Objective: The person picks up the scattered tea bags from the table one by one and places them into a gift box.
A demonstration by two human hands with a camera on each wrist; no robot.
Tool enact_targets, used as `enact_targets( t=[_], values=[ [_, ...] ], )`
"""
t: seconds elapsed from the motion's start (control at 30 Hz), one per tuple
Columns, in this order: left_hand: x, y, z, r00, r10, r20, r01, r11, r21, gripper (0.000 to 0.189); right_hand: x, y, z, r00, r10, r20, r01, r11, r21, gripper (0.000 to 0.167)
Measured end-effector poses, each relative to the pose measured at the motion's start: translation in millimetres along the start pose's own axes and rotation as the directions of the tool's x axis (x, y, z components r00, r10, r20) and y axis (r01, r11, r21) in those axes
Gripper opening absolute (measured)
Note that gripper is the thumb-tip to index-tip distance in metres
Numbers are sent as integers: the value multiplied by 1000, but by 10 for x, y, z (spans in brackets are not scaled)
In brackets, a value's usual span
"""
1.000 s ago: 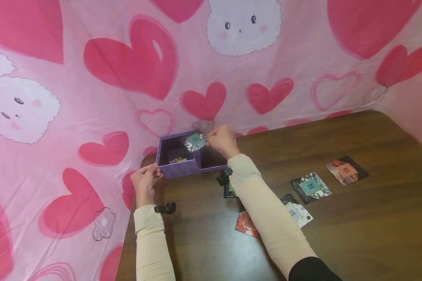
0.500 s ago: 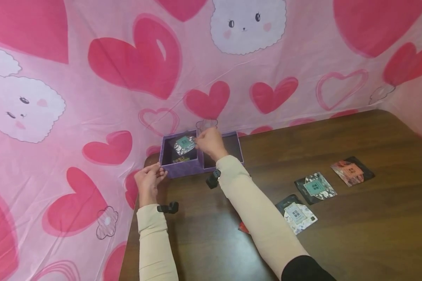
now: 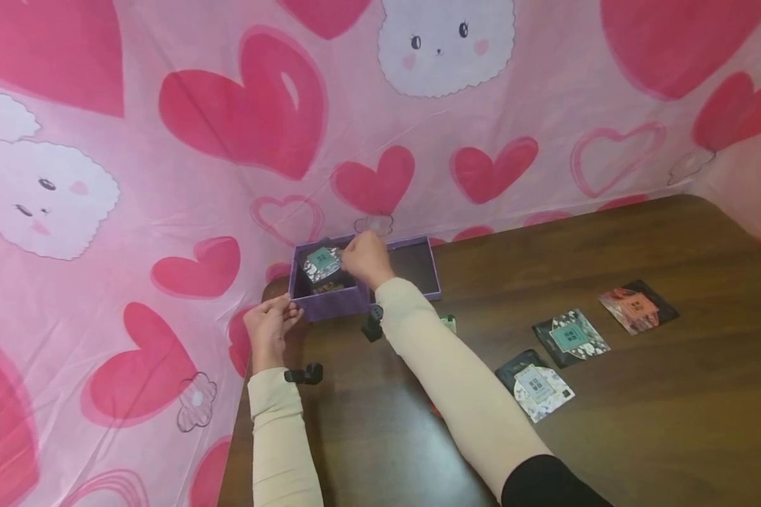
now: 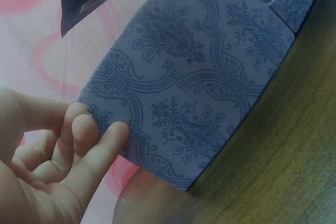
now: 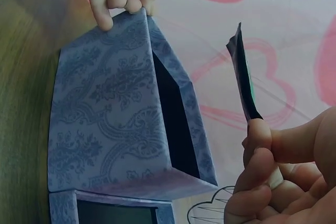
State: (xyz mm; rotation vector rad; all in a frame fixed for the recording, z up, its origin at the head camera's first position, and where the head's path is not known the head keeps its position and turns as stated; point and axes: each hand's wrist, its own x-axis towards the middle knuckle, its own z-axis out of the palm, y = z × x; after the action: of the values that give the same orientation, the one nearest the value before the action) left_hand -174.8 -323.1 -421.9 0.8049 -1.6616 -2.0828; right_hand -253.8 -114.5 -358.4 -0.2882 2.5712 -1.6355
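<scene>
On the table [image 3: 355, 429], a two-compartment purple box [image 3: 339, 307] is pinched at its corner by the left hand [image 3: 271, 324]. Above its left compartment [image 3: 299, 283], a teal-labelled sachet [image 3: 323, 263] is pinched by the right hand [image 3: 368, 260]; boxing seems in hand, lowering and release called for. Loose sachets [image 3: 571, 339] lie rightward of both hands. Characters on labels [image 3: 535, 383] too small to be read.

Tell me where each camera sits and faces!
Head: on the person's head, looking forward and down at the purple box; left grip, right grip and sleeves show.
Left wrist: worn there, facing the box's patterned side; left grip shows.
Right wrist: worn there, facing box and packet; both grips show.
Wrist views share box and left grip.
</scene>
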Motion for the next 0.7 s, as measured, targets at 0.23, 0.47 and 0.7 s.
enact_targets(
  t=[0.23, 0.47, 0.7],
  values=[
    [-7, 2, 10, 1000, -5, 1, 5, 1000, -5, 29, 17, -54, 38, 1000, -12, -21, 11, 1000, -20, 17],
    [-11, 5, 9, 1000, -9, 3, 9, 1000, -10, 30, 28, -68, 58, 999, -22, -35, 22, 1000, -6, 23],
    [-4, -1, -4, 1000, 0, -12, 0, 1000, -5, 22, 38, 18, 83, 998, -60, 18, 61, 994, -88, 36]
  ],
)
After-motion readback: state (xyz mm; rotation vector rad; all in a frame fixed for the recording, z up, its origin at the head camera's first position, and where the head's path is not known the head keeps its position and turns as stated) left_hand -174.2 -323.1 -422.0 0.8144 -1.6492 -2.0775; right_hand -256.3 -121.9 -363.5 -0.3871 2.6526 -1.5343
